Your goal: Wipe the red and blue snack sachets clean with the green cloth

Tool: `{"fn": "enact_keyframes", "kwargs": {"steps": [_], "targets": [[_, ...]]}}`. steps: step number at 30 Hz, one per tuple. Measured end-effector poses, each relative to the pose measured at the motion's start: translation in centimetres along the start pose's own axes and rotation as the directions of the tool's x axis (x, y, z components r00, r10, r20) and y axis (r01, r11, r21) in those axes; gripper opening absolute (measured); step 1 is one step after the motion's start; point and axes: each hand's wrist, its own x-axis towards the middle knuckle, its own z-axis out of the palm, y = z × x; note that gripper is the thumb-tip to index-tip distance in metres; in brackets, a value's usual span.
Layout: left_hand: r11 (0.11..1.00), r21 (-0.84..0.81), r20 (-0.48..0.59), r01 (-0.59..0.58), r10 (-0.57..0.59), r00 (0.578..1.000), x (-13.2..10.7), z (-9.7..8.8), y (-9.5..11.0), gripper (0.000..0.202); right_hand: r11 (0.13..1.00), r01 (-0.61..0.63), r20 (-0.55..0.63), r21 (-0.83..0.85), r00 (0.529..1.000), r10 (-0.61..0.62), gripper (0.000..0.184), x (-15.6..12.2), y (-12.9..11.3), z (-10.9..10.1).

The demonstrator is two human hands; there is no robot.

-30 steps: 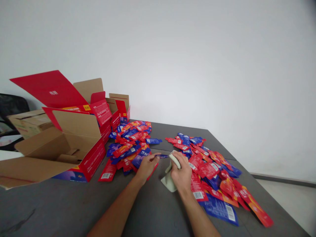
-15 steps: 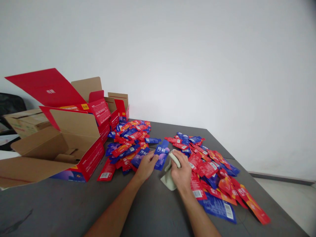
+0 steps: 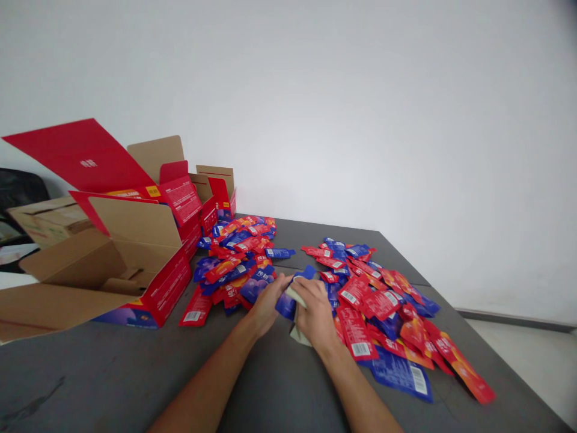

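Observation:
Between my hands is a blue pouch [image 3: 285, 305] with a narrow top, partly covered by my fingers. My left hand [image 3: 267, 304] grips it by its left side. In my right hand [image 3: 314, 307] is a pale cloth [image 3: 299, 335], which presses against the pouch's front and hangs down below the palm. Left of my hands lies a heap of red and blue pouches [image 3: 234, 243]. A second, looser heap of red and blue pouches [image 3: 378, 304] spreads out on the right, close to my right hand.
On the left stands an open red carton [image 3: 169, 288] with its brown flaps folded out. More open red cartons [image 3: 183, 201] are behind it, beside a plain cardboard box [image 3: 54, 219]. The dark table [image 3: 148, 373] meets a white wall at the back.
My right hand has moved left with the cloth, onto the pouch that my left hand holds. The pouch has tilted and is now partly covered. The view has shifted slightly.

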Motion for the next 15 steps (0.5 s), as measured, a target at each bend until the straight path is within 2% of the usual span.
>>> {"fn": "enact_keyframes", "kwargs": {"steps": [3, 5, 8, 11, 13, 15], "targets": [[1.000, 0.029, 0.003, 0.010, -0.010, 1.000, -0.3, 0.9, -0.7, 0.052, 0.990, -0.114, -0.166, -0.082, 0.981, 0.100, 0.045, 0.2, 1.5, -0.9], [1.000, 0.023, -0.009, 0.019, -0.019, 1.000, -0.3, 1.2, -0.9, 0.052, 0.990, -0.113, -0.167, -0.088, 0.981, 0.097, 0.045, 0.3, 1.7, -1.1], [1.000, -0.018, -0.030, 0.011, -0.011, 0.999, -0.2, 1.0, -0.5, 0.052, 1.000, -0.007, -0.008, -0.020, 1.000, 0.007, 0.049, 0.3, 0.4, -0.7], [0.998, -0.068, -0.019, -0.017, 0.015, 1.000, 0.2, 0.4, 0.1, 0.050, 0.994, 0.071, 0.186, 0.079, 0.979, -0.085, 0.059, 0.2, -1.7, 0.0], [0.997, -0.077, -0.035, -0.028, 0.025, 0.999, 0.4, 0.1, 0.3, 0.046, 0.988, 0.079, 0.246, 0.131, 0.963, -0.110, 0.062, 0.3, -2.6, 0.2], [0.999, -0.022, -0.063, -0.049, 0.047, 0.997, 0.6, -0.1, 0.2, 0.043, 0.984, 0.072, 0.242, 0.161, 0.964, -0.110, 0.061, 0.3, -2.8, 0.1]]}}
